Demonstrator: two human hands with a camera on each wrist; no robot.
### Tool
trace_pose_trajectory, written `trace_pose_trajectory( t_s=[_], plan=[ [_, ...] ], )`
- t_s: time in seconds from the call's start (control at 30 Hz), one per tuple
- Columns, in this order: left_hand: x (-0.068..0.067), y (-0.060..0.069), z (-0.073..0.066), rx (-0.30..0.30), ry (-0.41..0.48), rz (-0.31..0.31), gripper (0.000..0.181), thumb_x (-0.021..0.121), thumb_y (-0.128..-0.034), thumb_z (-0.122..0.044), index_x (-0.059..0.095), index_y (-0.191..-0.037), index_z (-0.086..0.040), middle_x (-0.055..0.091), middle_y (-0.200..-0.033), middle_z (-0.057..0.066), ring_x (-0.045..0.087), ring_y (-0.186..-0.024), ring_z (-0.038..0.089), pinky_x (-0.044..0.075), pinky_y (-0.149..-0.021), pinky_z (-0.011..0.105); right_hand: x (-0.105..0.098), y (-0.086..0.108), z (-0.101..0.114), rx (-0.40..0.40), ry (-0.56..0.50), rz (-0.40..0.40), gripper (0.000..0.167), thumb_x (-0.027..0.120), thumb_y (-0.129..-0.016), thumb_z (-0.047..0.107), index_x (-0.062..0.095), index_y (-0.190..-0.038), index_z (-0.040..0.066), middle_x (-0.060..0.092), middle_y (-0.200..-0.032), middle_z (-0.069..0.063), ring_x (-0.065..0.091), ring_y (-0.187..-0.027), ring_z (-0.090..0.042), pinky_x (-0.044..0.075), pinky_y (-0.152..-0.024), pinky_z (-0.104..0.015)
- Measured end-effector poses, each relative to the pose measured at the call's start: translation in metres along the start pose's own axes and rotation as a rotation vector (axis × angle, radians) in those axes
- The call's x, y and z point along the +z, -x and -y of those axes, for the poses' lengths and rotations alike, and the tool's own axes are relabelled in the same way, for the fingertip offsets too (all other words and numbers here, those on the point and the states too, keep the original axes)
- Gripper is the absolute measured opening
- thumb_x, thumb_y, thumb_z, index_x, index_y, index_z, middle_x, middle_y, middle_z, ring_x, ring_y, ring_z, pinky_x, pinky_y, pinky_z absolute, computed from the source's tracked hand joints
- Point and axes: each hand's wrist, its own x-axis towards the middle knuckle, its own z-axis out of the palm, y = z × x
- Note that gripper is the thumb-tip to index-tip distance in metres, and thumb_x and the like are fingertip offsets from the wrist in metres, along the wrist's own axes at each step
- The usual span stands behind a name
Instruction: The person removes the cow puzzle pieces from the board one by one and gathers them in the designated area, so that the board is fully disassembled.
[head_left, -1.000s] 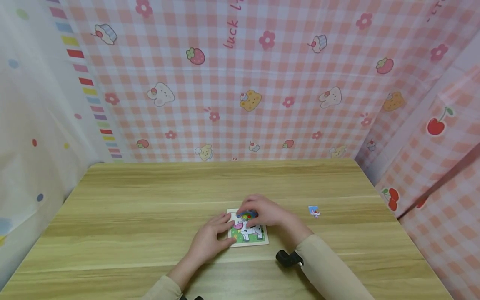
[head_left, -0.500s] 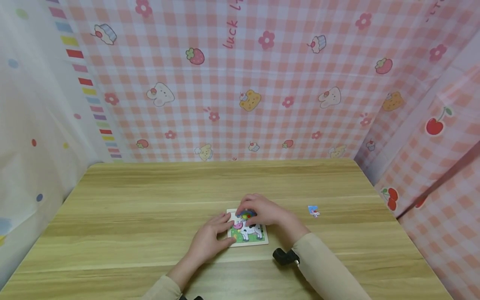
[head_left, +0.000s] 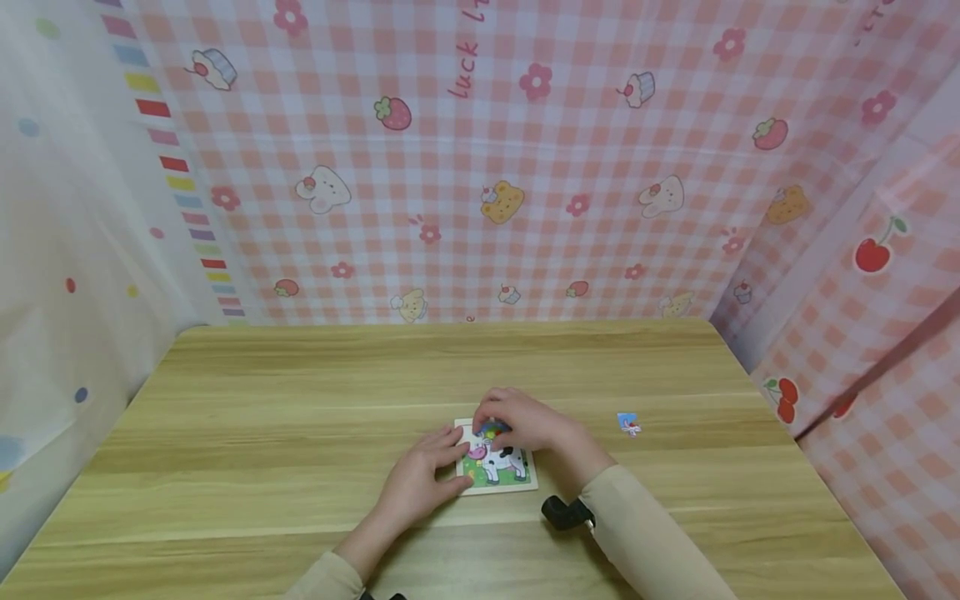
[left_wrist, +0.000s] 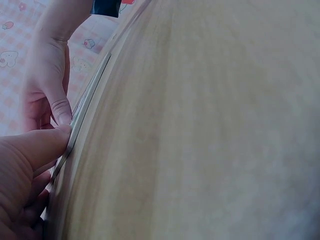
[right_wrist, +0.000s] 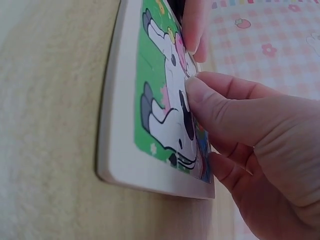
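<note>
A small square jigsaw puzzle (head_left: 498,487) with a cow picture lies flat on the table in the head view, in a pale wooden frame. Its upper left part shows bare white. My left hand (head_left: 420,475) holds the frame's left side, thumb at the near corner and fingers along the edge. Over the upper part my right hand (head_left: 521,421) bends its thumb and fingers around a colourful puzzle piece (head_left: 491,431), partly hidden by the fingers. In the right wrist view my right thumb (right_wrist: 220,107) touches the picture's surface. One loose blue puzzle piece (head_left: 628,424) lies to the right.
The wood-grain table (head_left: 300,392) reaches back to a pink checked curtain (head_left: 450,250). White dotted cloth (head_left: 75,333) hangs at the left and more checked cloth (head_left: 877,333) at the right. A black wrist mount (head_left: 567,513) sits by the right sleeve.
My right forearm and wrist mount have shifted slightly left, while the right fingers stay over the puzzle's upper part. The left hand, puzzle and loose piece look unmoved.
</note>
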Motion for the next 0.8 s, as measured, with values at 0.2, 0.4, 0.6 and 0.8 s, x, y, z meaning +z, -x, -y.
trace_pose_trajectory(
  t_s=[0.2, 0.4, 0.6, 0.8],
  plan=[
    [0.0, 0.0, -0.001, -0.009, 0.003, 0.003, 0.049, 0.084, -0.0862, -0.018, 0.071, -0.128, 0.003, 0.058, -0.147, 0.018, 0.047, -0.142, 0.041, 0.036, -0.116, 0.061, 0.0, 0.001, 0.001, -0.002, -0.003, -0.007, 0.021, 0.078, -0.091, 0.011, 0.069, -0.108, 0.018, 0.061, -0.124, -0.003, 0.055, -0.117, -0.024, 0.045, -0.107, -0.044],
    [0.0, 0.0, -0.001, -0.009, -0.009, 0.004, 0.049, 0.084, -0.0865, -0.02, 0.071, -0.128, 0.002, 0.057, -0.147, 0.018, 0.047, -0.142, 0.041, 0.036, -0.116, 0.061, 0.002, 0.003, 0.003, 0.006, -0.029, -0.033, 0.021, 0.078, -0.091, 0.011, 0.069, -0.109, 0.018, 0.061, -0.123, -0.003, 0.055, -0.118, -0.025, 0.045, -0.108, -0.046],
    [0.001, 0.001, 0.0, 0.001, -0.008, -0.003, 0.049, 0.085, -0.0857, -0.019, 0.071, -0.127, 0.002, 0.058, -0.146, 0.019, 0.047, -0.141, 0.041, 0.036, -0.116, 0.061, 0.01, 0.004, -0.006, -0.008, -0.046, -0.087, 0.028, 0.076, -0.093, 0.01, 0.07, -0.12, 0.011, 0.066, -0.125, -0.006, 0.056, -0.121, -0.026, 0.043, -0.111, -0.047],
    [0.001, 0.0, 0.0, 0.0, -0.008, -0.002, 0.048, 0.084, -0.086, -0.019, 0.071, -0.128, 0.002, 0.058, -0.147, 0.018, 0.047, -0.142, 0.041, 0.036, -0.116, 0.061, 0.012, 0.006, -0.006, 0.012, -0.079, -0.136, 0.031, 0.076, -0.093, 0.008, 0.069, -0.124, 0.005, 0.068, -0.122, -0.008, 0.059, -0.117, -0.026, 0.045, -0.108, -0.047]
  ],
)
